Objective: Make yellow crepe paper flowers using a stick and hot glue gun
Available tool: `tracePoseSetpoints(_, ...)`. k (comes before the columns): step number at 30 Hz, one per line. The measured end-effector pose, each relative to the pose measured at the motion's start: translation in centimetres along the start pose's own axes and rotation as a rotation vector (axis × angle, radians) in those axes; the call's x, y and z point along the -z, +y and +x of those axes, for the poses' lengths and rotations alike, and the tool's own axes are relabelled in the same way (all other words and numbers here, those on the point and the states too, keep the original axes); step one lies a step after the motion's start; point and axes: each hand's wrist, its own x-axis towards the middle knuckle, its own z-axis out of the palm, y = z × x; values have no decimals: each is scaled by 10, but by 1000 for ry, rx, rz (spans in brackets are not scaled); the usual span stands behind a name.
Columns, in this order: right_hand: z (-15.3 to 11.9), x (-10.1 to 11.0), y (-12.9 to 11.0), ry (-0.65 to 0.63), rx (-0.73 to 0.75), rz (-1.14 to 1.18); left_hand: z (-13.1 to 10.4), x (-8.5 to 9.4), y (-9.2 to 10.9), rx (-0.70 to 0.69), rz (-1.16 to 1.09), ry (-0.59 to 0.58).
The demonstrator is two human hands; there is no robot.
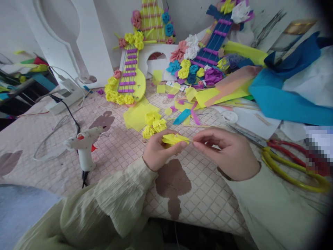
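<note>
Between thumb and fingers, my left hand (162,149) holds a folded yellow paper flower (173,139) over the table. My right hand (225,149) pinches a thin stick (191,140) whose other end meets the yellow paper. Both hands are closed, with their fingertips a short way apart. Just behind my left hand lie several finished yellow paper flowers (154,124). Next to them is a stack of yellow paper squares (135,116).
A white glue gun (85,149) stands at left, its cord running to a power strip (65,97). Scissors (267,143) with red handles and a yellow-handled pair (291,170) lie at right. Behind are a yellow paper instrument (130,76), a blue one (213,45) and blue paper (275,93).
</note>
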Motion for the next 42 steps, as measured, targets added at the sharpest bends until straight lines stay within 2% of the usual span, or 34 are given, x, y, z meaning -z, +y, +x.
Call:
tracePoseSetpoints(9, 1, 1, -2, -1, -8, 0, 1, 1, 3, 11, -34, 15)
tracePoseSetpoints(24, 1, 1, 2, -10, 82, -8, 1, 3, 3, -5, 13, -2)
tracePoseSetpoints(37, 1, 2, -2, 34, -5, 68, 1, 3, 5, -59, -74, -31)
tracePoseSetpoints(42, 1, 1, 0, 19, 2, 72, 0, 4, 5, -49, -36, -18)
